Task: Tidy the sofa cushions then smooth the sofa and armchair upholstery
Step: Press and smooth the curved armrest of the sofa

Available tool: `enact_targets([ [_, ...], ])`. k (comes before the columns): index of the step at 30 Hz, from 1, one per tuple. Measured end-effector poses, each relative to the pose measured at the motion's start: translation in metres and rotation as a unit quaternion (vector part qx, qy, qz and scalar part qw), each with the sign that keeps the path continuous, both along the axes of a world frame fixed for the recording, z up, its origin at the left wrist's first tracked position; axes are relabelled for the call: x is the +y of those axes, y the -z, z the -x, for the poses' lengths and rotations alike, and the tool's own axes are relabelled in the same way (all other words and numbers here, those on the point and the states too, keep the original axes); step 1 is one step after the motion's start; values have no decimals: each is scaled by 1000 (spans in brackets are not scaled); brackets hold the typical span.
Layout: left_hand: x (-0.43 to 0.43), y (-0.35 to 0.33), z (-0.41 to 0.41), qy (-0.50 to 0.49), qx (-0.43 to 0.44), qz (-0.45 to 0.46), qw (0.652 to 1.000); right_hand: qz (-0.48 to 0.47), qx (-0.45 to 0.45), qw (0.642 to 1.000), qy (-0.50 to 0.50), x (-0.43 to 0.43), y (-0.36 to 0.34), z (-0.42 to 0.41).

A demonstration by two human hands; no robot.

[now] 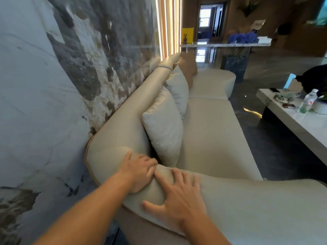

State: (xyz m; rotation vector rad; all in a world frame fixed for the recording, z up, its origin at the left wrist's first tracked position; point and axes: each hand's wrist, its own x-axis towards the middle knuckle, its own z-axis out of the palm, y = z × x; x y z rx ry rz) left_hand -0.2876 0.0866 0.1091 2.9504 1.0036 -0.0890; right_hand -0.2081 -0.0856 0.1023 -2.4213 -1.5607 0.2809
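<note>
Both flat hands (159, 188) on smooth, rounded cream sofa arm (230, 200).

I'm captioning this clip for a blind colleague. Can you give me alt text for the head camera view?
Both hands, left hand and right hand, press flat on a cream sofa armrest. Beyond them, pale cushions lean against the sofa back along a marbled wall; a white coffee table stands to the right.

The sofa (212, 135) is set along the wall (44, 85) on the left, with three cushions (164, 131) leaned in a row against its back. A table (300, 124) is placed to the right, a bottle (307, 101) upon it. Both hands (178, 197) are laid on the near armrest (247, 206).
</note>
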Motion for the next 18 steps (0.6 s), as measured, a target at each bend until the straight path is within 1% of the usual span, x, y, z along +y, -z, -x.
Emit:
enact_targets([
  [2,6,9,-8,21,32,44,998,7,14,999,29,4,5,1],
  [4,14,9,-12,13,57,33,998,-3,1,999,39,6,7,1],
  [8,3,6,-13,-4,41,13,999,-52,-15,998,18,-3,3,-1],
  [12,-14,9,-5,-4,26,6,1000,-75,-12,997,7,-18,6,1],
  [18,-55,6,7,-21,15,-4,1000,-74,-28,997,-19,-55,0,3],
])
